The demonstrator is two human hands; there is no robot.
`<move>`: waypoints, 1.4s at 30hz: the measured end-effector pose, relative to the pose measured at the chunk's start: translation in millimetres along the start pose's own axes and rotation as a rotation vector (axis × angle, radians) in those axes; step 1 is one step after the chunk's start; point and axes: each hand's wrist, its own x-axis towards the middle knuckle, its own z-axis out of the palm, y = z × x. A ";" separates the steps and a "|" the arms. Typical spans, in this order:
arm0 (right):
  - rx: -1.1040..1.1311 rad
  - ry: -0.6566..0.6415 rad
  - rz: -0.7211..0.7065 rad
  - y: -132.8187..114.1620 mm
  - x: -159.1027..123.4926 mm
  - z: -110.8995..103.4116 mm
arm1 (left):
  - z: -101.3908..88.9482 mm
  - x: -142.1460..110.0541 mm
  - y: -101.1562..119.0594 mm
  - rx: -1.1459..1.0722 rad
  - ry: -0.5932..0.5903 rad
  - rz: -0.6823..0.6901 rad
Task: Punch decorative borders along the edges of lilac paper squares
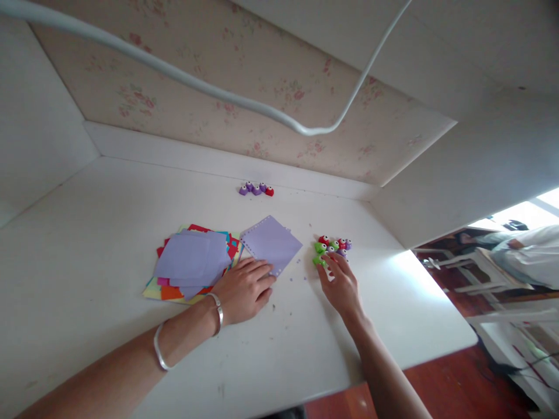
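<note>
My left hand (248, 289) lies flat with fingers stretched out, its fingertips on the lower edge of a lilac paper sheet (275, 241). Small punched holes run along some edges of that sheet. On the right, my right hand (340, 285) has its fingers curved around a small red-and-white paper punch (331, 275), mostly hidden by the fingers. Just beyond it stands a cluster of small paper punches in green (320, 248), red (324, 240) and purple (348, 244). Left of the sheet is a pile of coloured paper (192, 262), lilac on top.
Several purple punches (256, 190) and a red punch (269, 191) stand near the back edge of the white table (262, 361). Tiny paper bits lie around the sheet. A white cable (196, 81) hangs across the top. Side panels border the table left and right.
</note>
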 end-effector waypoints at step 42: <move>0.142 -0.499 0.059 -75.0 183.9 102.8 | -0.5 -2.3 1.9 0.078 -0.005 -0.161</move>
